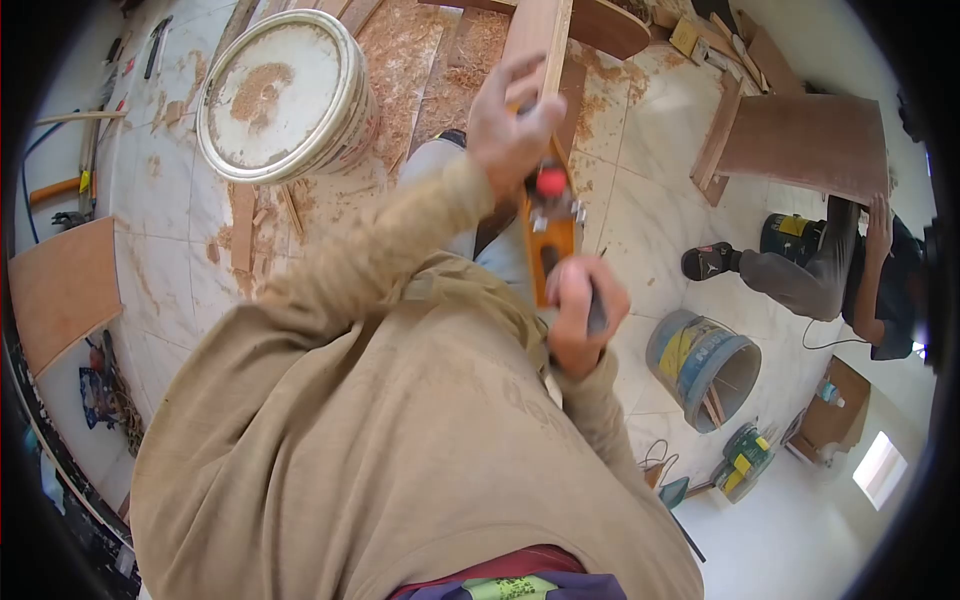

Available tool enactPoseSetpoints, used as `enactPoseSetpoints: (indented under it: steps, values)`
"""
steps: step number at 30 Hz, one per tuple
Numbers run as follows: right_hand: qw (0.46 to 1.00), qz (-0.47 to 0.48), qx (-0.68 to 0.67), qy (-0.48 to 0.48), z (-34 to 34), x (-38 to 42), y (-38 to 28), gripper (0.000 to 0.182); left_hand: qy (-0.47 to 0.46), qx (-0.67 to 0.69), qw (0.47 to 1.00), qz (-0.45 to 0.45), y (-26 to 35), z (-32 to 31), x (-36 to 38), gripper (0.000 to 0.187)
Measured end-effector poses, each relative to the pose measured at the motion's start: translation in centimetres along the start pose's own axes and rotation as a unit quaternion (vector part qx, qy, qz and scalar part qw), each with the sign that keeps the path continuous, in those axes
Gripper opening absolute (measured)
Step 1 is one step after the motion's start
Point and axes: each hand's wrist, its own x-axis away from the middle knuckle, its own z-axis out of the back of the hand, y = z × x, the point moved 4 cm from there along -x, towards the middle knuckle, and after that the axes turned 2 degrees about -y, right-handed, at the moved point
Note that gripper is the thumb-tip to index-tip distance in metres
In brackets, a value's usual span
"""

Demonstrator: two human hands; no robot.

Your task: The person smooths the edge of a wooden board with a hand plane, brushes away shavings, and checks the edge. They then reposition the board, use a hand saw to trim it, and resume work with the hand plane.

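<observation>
A long orange plane (pixel 549 238) with a red knob and silver metal parts lies lengthwise in front of my body. My right hand (pixel 588 312) is wrapped round the dark handle at its near end. At the far end, my left hand (pixel 512 128) is curled over the plane's front, slightly blurred, with orange showing between the fingers. Beside those fingers a narrow wooden board (pixel 538 40) runs away from me. The plane's underside and its contact with the wood are hidden.
A white-lidded bucket (pixel 275 95) stands at the upper left. Shavings cover the tiled floor (pixel 160 290). At right are a grey-blue bucket (pixel 703 368), a wooden panel (pixel 805 143) and a seated person (pixel 880 270) whose hand touches that panel. A brown board (pixel 65 293) stands left.
</observation>
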Motion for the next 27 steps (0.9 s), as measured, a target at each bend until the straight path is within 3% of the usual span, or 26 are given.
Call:
enactPoseSetpoints:
  steps: [1,3,4,6,8,9,10,11,13,14,17,19,21,24,27]
  values:
    - [1.000,0.020,0.008,-0.018,0.4,2.6,-0.6,0.017,0.013,0.029,0.999,0.010,0.1,0.0,1.6,0.056]
    - [0.999,0.023,0.032,-0.009,-0.3,0.5,-0.3,0.017,0.029,0.083,0.996,0.034,-0.1,0.2,3.2,0.052]
    - [0.999,0.017,0.047,0.000,-0.6,-0.2,-0.5,0.017,0.026,-0.017,0.999,-0.025,-0.4,0.4,0.0,0.044]
    - [0.999,0.024,0.023,0.015,-1.7,-9.8,0.8,0.024,-0.005,-0.029,0.999,0.034,-3.7,-0.4,-10.5,0.039]
    - [0.997,0.042,-0.056,0.035,-2.6,-18.7,2.3,0.030,-0.042,0.033,0.996,0.065,-6.6,-2.2,-18.9,0.051]
    - [0.996,0.039,-0.071,0.040,-2.4,-17.9,2.1,0.030,-0.054,0.035,0.995,0.075,-8.0,-2.7,-21.2,0.057]
    - [0.995,0.037,-0.083,0.044,-2.1,-17.4,2.2,0.029,-0.068,0.026,0.994,0.078,-7.8,-3.0,-21.5,0.064]
    - [0.994,0.040,-0.095,0.046,-1.9,-17.6,2.4,0.029,0.016,0.027,1.000,0.003,-8.0,-3.6,-20.9,0.064]
    - [0.997,0.001,-0.076,0.029,-0.6,-10.1,1.5,0.027,-0.016,0.005,1.000,-0.018,-4.4,-2.6,-11.8,0.049]
    - [0.998,-0.020,-0.057,0.020,0.1,-5.7,1.1,0.025,0.013,-0.014,1.000,-0.023,-2.2,-1.9,-6.2,0.058]
    - [1.000,-0.008,-0.005,-0.002,1.2,4.4,-0.5,0.019,0.014,0.049,0.998,0.045,-0.7,-0.1,4.6,0.068]
    - [1.000,-0.016,-0.008,0.015,0.7,3.1,0.0,0.020,0.014,-0.005,1.000,-0.001,-0.7,-0.5,1.5,0.061]
    - [0.999,-0.027,-0.025,0.026,-0.5,-4.3,0.6,0.023,0.011,-0.066,0.998,-0.021,-0.1,-1.0,-4.3,0.059]
    - [0.992,-0.005,-0.116,0.055,-1.4,-13.1,1.9,0.027,0.033,0.017,0.999,-0.013,-4.0,-3.2,-14.3,0.064]
    - [0.995,-0.023,-0.086,0.033,-0.2,-7.3,1.1,0.025,-0.011,-0.058,0.998,0.019,-2.3,-2.1,-8.3,0.062]
